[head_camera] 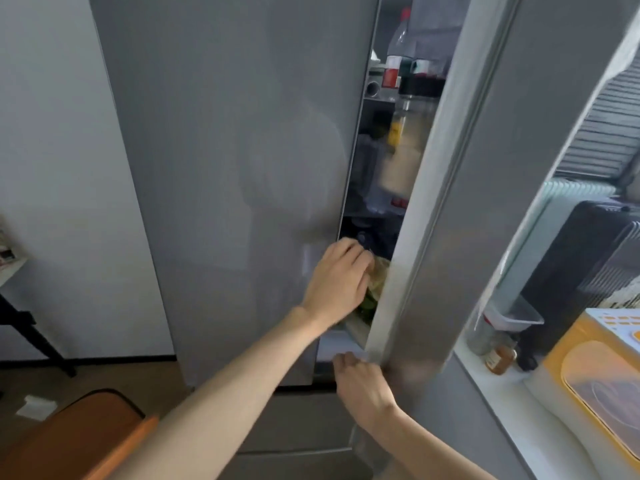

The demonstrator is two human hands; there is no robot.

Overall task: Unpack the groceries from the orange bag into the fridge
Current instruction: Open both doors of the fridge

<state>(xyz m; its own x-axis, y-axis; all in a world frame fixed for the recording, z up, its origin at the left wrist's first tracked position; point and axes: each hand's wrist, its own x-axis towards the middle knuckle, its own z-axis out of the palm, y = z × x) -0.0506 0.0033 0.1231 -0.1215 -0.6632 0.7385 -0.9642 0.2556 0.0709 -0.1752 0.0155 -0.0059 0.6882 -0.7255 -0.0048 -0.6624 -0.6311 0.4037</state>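
Observation:
The grey fridge (pixel 225 150) fills the middle of the view, and its right door (pixel 460 202) stands a narrow gap ajar. My left hand (pixel 337 278) reaches into that gap at a low shelf, closed on a pale green bag of vegetables (pixel 379 277) that is mostly hidden behind the door. Lower down, my right hand (pixel 360 382) grips the bottom edge of the right door. The orange bag (pixel 79 434) lies on the floor at the lower left.
Bottles and jars (pixel 401 64) fill the upper shelves inside the gap. To the right, a white sill (pixel 512 403) carries a yellow box (pixel 595 368), small jars and a black appliance (pixel 585 258). A black stand leg (pixel 31 334) is at the left wall.

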